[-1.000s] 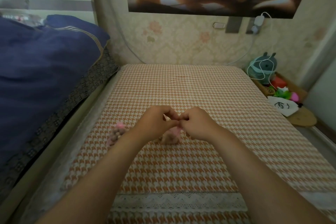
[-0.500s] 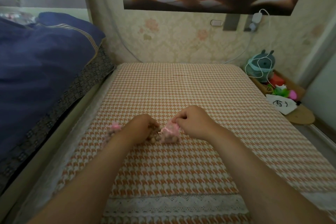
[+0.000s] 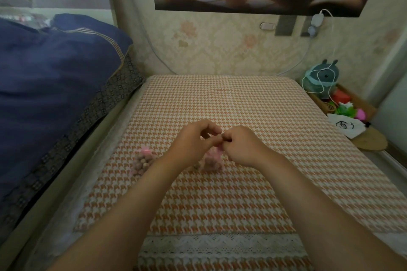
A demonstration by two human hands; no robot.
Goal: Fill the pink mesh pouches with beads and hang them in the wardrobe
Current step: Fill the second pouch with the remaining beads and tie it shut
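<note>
Pouches: two pink mesh pouches on the houndstooth cloth [image 3: 220, 103]. The filled pouch [image 3: 144, 159] lies left of my left forearm, brown beads showing through the mesh. The second pouch [image 3: 212, 158] sits under and between my hands, partly hidden and blurred.
Loose beads: a few seem to lie just left of the second pouch; too blurred to count.
Hands: two, both bare, forearms reaching in from the near edge and meeting over the middle of the cloth.
My left hand [image 3: 192, 141]: palm turned right, fingers curled, thumb and forefinger tips pressed together at the pink top of the second pouch.
My right hand [image 3: 241, 146]: knuckles up, fingers folded, pinching the same pink top; fingertips touch the left hand's.
Surroundings: blue bedding [image 3: 50, 77] at left, well apart from the pouches.
</note>
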